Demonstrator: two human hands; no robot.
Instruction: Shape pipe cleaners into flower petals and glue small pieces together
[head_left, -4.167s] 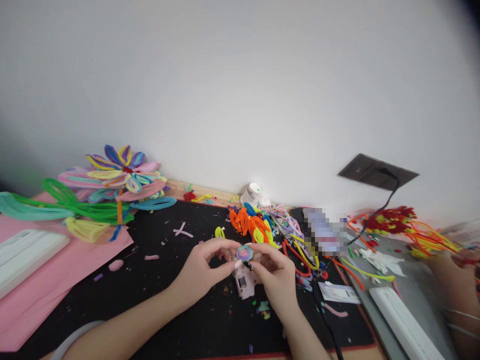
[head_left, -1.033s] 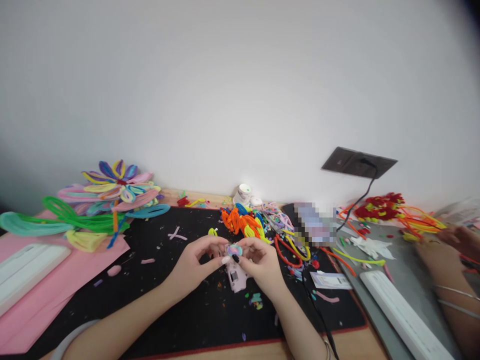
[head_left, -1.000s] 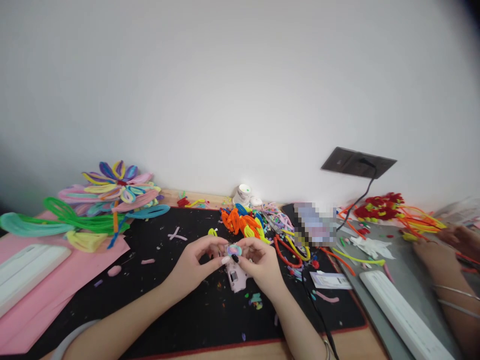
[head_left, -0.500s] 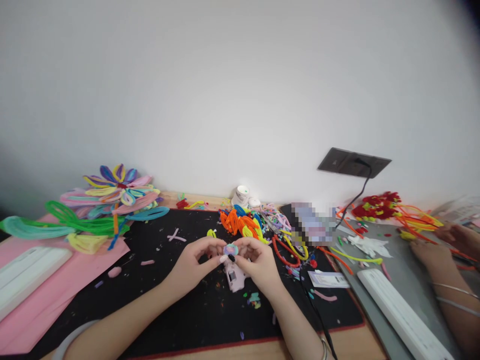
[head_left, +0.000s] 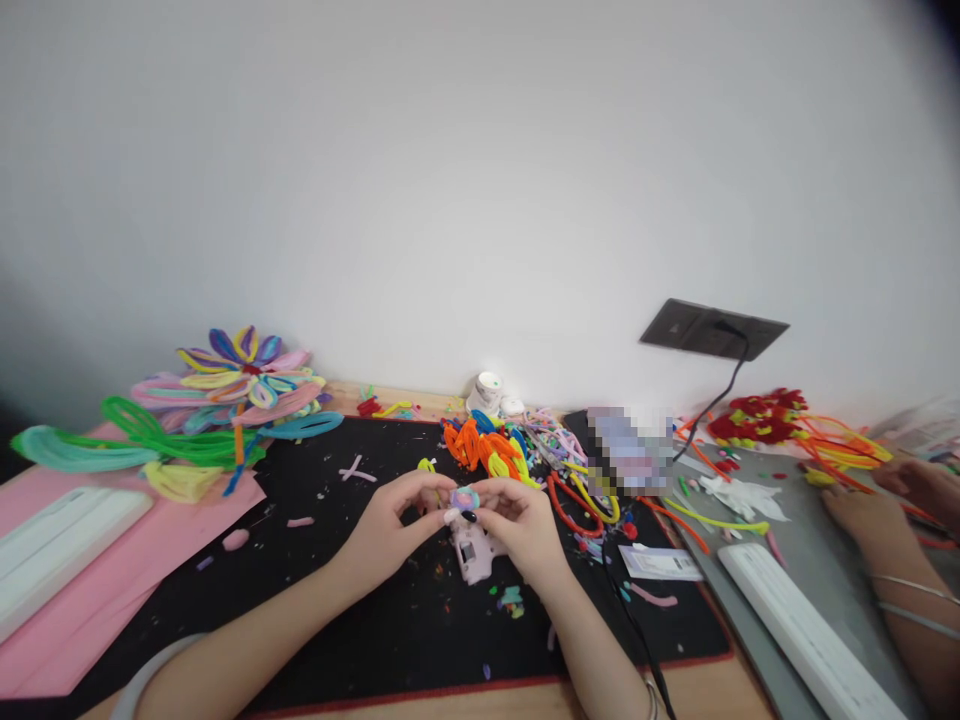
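Between the fingertips of both hands sits a small round coil of pipe cleaner (head_left: 465, 499) in pale blue, pink and purple. My left hand (head_left: 409, 515) pinches its left side with thumb and forefinger. From the right, my right hand (head_left: 517, 520) pinches it the same way, a dark-nailed thumb at its lower edge. Just below the fingers lies a pale pink device (head_left: 474, 560) with a small dark window, partly covered by my right hand. Orange pipe cleaner loops (head_left: 469, 443) lie beyond the hands on the black mat (head_left: 315, 610).
Pipe cleaner flowers (head_left: 251, 375) lie on pink paper (head_left: 172, 540) at the left, beside a long white box (head_left: 71, 545). A black cable (head_left: 637, 640) crosses the mat's right side. Another person's hands (head_left: 874, 510) work by a second white box (head_left: 810, 635). Scraps are scattered about.
The whole view has shifted slightly, moving things a little to the right. Both hands keep their pinch on the coil, which appears slightly turned.
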